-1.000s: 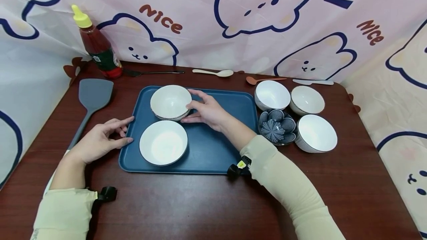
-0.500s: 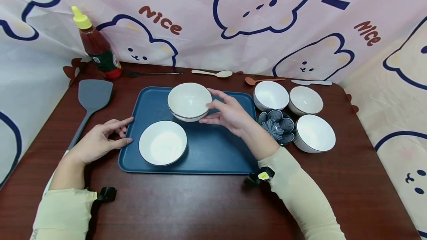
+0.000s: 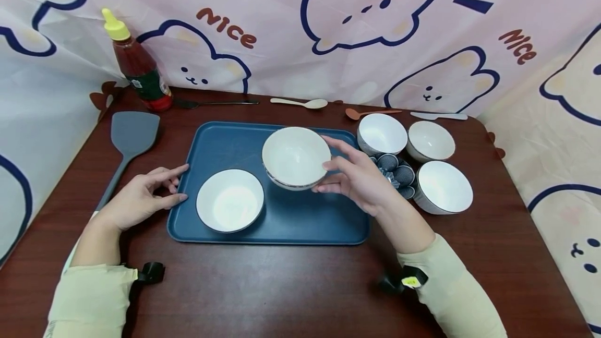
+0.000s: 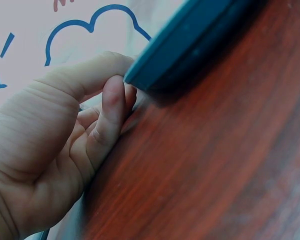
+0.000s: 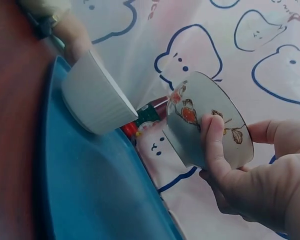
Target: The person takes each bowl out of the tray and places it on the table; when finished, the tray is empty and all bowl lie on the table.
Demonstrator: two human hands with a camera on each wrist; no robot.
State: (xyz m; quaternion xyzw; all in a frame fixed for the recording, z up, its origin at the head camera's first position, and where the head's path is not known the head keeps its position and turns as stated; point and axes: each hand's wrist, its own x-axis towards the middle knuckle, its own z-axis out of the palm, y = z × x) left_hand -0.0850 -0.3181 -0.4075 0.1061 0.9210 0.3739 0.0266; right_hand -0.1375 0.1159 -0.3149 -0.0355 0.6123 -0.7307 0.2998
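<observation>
My right hand (image 3: 359,179) grips a cream bowl (image 3: 296,156) by its right side, above the middle of a blue tray (image 3: 310,226). In the right wrist view this bowl (image 5: 190,125) shows orange flowers and brown leaves on its outside, and it hangs apart from the tray. A white bowl (image 3: 230,201) stands on the tray's left part; its ribbed outer wall (image 5: 92,97) shows in the right wrist view. My left hand (image 3: 136,200) touches the tray's left edge with thumb and forefinger, the forefinger straight. Close up, the fingertips of this hand (image 4: 55,135) meet the tray's rim (image 4: 155,55).
Right of the tray stand three bowls, among them a white bowl (image 3: 445,188), and a dark patterned bundle (image 3: 399,173) partly behind my hand. A grey spatula (image 3: 133,132) and a sauce bottle (image 3: 141,69) are at left. A cream spoon (image 3: 305,103) and other cutlery line the back edge.
My right hand has lifted the cream bowl from the tray's back left and carried it right and a little nearer. The left hand and the white bowl have stayed in place.
</observation>
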